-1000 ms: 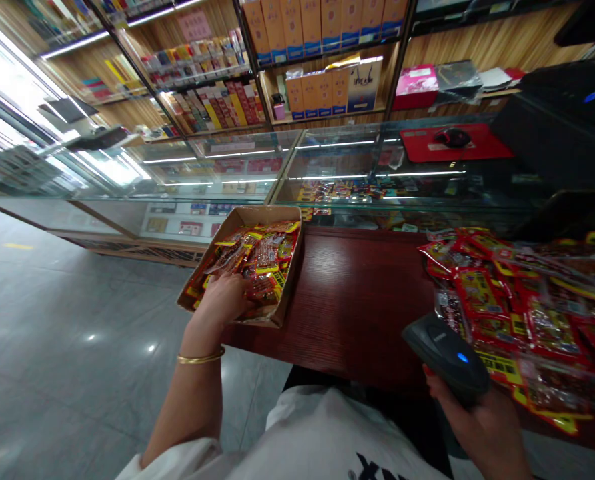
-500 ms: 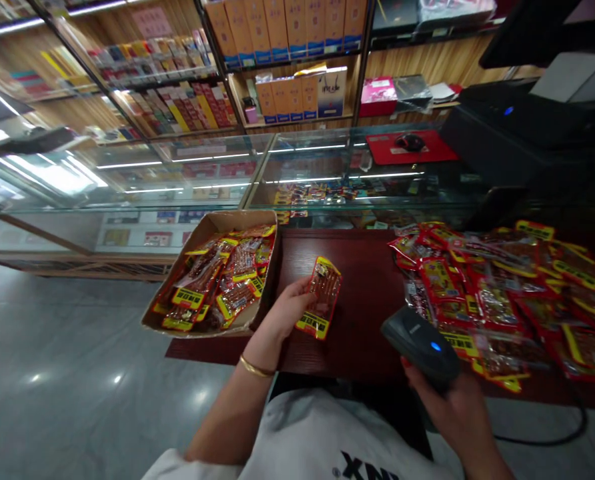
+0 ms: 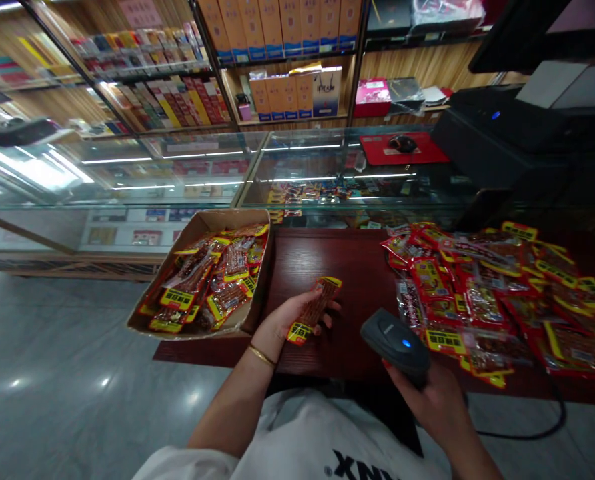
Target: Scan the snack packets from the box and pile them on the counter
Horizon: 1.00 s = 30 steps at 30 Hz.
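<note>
Head view: the left hand (image 3: 287,319) is closed around one red-and-yellow snack pack (image 3: 313,310), fingers wrapped over its lower half, holding it tilted just above the dark wooden table (image 3: 327,260). The pack sits between the cardboard box (image 3: 205,223) on the left and the scanner (image 3: 396,343) on the right. The right hand (image 3: 435,403) grips the black scanner by its handle, its head with a blue light turned toward the pack, near it but apart. The box, filled with more packs, overhangs the table's left edge. A loose pile of packs (image 3: 497,293) covers the table's right side. A glass counter (image 3: 327,173) runs behind.
</note>
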Each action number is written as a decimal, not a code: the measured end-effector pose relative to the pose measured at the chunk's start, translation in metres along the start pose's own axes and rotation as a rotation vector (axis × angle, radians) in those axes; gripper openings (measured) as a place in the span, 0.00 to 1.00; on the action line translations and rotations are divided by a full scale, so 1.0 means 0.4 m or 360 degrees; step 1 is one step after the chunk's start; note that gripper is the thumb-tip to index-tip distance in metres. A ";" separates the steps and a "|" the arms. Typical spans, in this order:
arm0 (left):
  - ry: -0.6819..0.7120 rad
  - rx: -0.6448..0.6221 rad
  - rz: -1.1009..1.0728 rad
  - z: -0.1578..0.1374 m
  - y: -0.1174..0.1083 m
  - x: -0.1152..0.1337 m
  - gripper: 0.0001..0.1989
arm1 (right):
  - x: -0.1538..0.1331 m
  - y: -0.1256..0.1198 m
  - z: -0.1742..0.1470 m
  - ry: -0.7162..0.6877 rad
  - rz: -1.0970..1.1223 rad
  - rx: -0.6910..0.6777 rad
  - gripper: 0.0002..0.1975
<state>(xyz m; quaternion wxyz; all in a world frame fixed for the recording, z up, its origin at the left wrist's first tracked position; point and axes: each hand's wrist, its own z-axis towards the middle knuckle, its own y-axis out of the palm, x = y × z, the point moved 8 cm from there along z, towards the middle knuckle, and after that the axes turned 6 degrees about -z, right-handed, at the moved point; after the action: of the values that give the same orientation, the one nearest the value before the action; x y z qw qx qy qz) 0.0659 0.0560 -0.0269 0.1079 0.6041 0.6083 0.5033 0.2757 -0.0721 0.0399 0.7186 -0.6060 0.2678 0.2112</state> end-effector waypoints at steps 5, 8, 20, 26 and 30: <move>-0.0182 0.0020 0.0295 0.008 0.014 -0.017 0.32 | -0.017 0.008 0.004 -0.0104 -0.0042 -0.0098 0.16; -0.0176 0.0039 0.0387 0.008 0.021 -0.010 0.33 | -0.019 0.002 0.001 -0.0151 -0.0071 -0.0092 0.16; -0.0225 0.0015 0.0407 0.038 -0.012 -0.019 0.36 | -0.008 -0.006 -0.003 -0.0149 -0.0070 -0.0053 0.15; -0.0054 0.0026 0.0188 0.010 0.024 -0.005 0.29 | -0.015 -0.019 -0.005 -0.0133 -0.0019 0.0002 0.16; 0.0056 0.0138 0.0057 0.047 0.061 0.001 0.20 | 0.001 -0.047 -0.009 -0.0092 0.0012 0.0121 0.15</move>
<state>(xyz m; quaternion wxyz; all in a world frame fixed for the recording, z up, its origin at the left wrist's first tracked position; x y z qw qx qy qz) 0.0951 0.0595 -0.0174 0.0620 0.6101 0.6204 0.4889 0.2874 -0.0790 0.0533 0.7478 -0.5709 0.2570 0.2210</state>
